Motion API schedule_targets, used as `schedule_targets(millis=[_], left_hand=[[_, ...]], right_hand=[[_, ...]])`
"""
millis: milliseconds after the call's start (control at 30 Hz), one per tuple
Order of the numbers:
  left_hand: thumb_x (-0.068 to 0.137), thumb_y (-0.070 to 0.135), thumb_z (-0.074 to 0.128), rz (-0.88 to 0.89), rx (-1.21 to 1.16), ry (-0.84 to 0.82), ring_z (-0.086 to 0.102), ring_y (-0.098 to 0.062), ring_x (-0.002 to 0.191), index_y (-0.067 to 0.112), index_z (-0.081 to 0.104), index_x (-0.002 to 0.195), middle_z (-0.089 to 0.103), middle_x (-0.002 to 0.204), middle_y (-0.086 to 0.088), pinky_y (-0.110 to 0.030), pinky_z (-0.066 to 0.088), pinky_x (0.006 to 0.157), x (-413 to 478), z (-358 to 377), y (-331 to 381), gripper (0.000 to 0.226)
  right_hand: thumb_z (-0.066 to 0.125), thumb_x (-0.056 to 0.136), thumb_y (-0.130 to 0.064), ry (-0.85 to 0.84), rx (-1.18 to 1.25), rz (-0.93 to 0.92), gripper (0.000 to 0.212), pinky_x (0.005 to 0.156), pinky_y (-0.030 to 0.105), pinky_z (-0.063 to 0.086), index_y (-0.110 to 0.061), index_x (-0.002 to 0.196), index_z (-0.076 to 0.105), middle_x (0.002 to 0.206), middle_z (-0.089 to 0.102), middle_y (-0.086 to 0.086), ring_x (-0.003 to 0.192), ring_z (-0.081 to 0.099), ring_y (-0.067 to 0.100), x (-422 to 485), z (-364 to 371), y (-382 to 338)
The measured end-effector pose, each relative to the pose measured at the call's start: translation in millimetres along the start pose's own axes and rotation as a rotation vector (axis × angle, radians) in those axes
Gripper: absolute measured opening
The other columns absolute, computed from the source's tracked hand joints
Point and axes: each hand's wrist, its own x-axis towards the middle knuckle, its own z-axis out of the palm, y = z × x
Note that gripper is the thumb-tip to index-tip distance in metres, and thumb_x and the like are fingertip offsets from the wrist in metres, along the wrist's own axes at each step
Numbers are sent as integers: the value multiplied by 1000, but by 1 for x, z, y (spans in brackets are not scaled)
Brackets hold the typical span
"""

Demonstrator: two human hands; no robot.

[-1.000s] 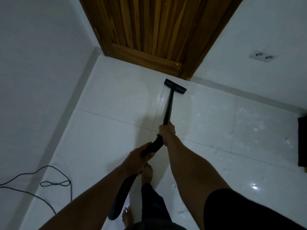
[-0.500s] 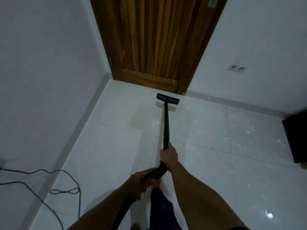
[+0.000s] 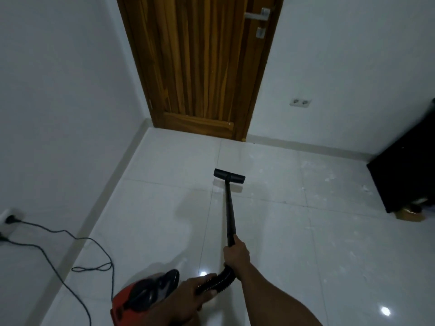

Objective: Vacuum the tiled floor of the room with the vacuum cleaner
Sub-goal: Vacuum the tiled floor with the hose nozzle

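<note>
The person is drawing the floor head (image 3: 229, 175) back from the door (image 3: 200, 67) to mid-frame, the red vacuum body (image 3: 141, 300) now showing at lower left. Right hand (image 3: 236, 256) is gripping the wand (image 3: 230, 212), left hand (image 3: 195, 292) the hose (image 3: 219, 282); debris at right is awaiting later passes.

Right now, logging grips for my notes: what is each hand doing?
Left hand: closed around the ribbed hose.
Right hand: closed around the black wand.
</note>
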Motion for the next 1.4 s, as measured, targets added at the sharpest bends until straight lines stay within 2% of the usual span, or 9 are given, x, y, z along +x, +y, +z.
schedule_targets(millis=[67,167,433,700,800,900,1033,1200,1400], left_hand=[[94,45,63,-11,10,9,62,0,59,41,52,138,70,72,21,-15,50,56,-16,22,-4,46],[94,47,62,16,59,45,57,4,51,43,50,140,66,62,24,-13,45,47,-38,57,-6,47],[93,51,62,40,121,4,60,9,62,44,54,138,65,71,34,-10,45,50,-107,179,-17,46],[93,58,58,51,284,-62,62,-6,69,46,51,137,71,96,6,-16,51,57,-182,272,-59,47],[91,59,60,42,323,-93,66,-13,70,37,58,132,72,95,1,-27,56,67,-200,288,-78,46],[88,62,62,1,350,-132,58,1,57,27,64,125,67,79,8,-16,48,56,-218,308,-100,51],[85,66,63,-11,441,-156,60,-7,65,24,67,107,64,76,7,-22,47,62,-245,325,-121,48],[83,69,62,19,533,-180,62,-11,70,23,68,108,65,79,5,-27,48,65,-289,353,-148,53],[85,67,61,41,565,-217,63,-15,76,22,68,110,67,85,0,-32,51,71,-330,382,-172,51]], right_hand=[[47,97,-10,-4,4,1,65,76,31,58,-18,156,23,137,53,15,100,63,26,-20,-7,18],[44,95,-9,4,-2,-14,65,76,34,59,-19,156,26,132,56,15,99,64,29,-51,-22,43],[45,92,-10,-16,-23,-28,68,84,41,58,-23,156,24,134,55,15,97,66,32,-150,-68,143],[46,92,-10,-45,-29,14,69,90,45,56,-23,156,24,133,55,14,106,62,33,-244,-70,244],[46,92,-11,-54,-20,37,70,93,45,54,-22,157,22,140,51,15,112,60,34,-270,-60,273],[47,92,-11,-57,-19,66,69,93,46,54,-21,156,23,141,49,16,114,58,35,-297,-51,305],[46,90,-9,-56,-6,122,66,89,46,56,-15,153,30,133,54,18,108,61,35,-336,-37,338],[44,90,-8,-29,-2,215,51,80,43,60,-3,140,45,115,62,18,94,67,33,-390,-22,376],[45,93,-10,-13,21,266,48,81,35,56,0,140,46,123,60,18,100,62,29,-438,-9,419]])
